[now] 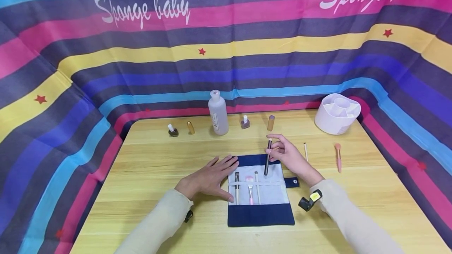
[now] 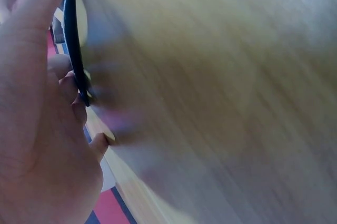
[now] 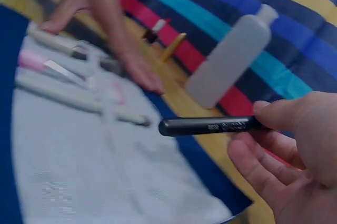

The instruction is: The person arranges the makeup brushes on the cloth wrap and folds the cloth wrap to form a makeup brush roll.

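Observation:
A navy brush roll [image 1: 261, 215] with a pale lining lies unfolded on the table. Three brushes sit under its elastic strap: a dark-tipped brush [image 1: 237, 191], a pink and white brush [image 1: 250, 193] and a thin pale brush [image 1: 258, 191]. My left hand [image 1: 213, 177] rests with fingers spread along the roll's left edge, thumb at the lining. Over the right part of the lining, my right hand [image 1: 289, 156] pinches a black makeup brush [image 3: 205, 125] near its upper end. Its handle points down toward the lining, and lettering shows on it in the right wrist view.
Right of the roll lie a thin brush [image 1: 306, 152] and a pink brush [image 1: 338, 158]. Along the back stand two nail polish bottles [image 1: 173, 130], a gold bullet-shaped tube [image 1: 191, 127], a large bottle [image 1: 219, 115], a brown-gold tube [image 1: 270, 123] and a white organizer [image 1: 330, 118].

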A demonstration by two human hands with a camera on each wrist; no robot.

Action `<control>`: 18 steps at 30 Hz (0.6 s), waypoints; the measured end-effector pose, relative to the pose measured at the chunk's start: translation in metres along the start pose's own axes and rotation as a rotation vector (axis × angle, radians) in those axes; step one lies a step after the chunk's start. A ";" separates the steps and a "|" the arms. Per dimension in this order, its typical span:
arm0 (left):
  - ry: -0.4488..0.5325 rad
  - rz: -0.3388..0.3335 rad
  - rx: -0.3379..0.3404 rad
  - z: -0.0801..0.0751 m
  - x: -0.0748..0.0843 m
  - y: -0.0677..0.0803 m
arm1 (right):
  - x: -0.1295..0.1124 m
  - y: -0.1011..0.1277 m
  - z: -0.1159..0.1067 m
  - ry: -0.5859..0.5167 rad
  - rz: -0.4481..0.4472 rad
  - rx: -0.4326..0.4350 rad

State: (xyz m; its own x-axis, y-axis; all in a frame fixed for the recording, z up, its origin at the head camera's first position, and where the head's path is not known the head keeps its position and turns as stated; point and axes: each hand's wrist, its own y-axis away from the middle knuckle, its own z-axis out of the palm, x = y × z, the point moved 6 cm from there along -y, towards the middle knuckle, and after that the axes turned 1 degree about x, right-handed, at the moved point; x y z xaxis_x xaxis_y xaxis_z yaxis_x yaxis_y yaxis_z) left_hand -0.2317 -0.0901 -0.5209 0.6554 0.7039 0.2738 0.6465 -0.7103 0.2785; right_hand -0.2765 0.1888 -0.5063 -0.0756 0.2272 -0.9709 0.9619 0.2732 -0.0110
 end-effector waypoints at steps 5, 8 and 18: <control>0.004 0.001 -0.001 0.000 0.001 0.000 | 0.011 0.007 0.014 0.093 0.021 -0.041; 0.005 0.002 0.002 0.000 0.001 0.000 | 0.012 0.012 0.022 0.211 0.012 -0.111; -0.006 0.004 0.005 0.000 0.000 0.000 | -0.004 0.014 0.015 0.404 -0.088 0.054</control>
State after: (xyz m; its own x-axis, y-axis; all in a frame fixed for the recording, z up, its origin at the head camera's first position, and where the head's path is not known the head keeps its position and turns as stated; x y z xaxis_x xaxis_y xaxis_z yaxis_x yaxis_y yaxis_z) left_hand -0.2316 -0.0896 -0.5206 0.6601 0.7012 0.2693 0.6459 -0.7129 0.2731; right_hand -0.2585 0.1781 -0.5063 -0.2446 0.5563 -0.7941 0.9588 0.2611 -0.1124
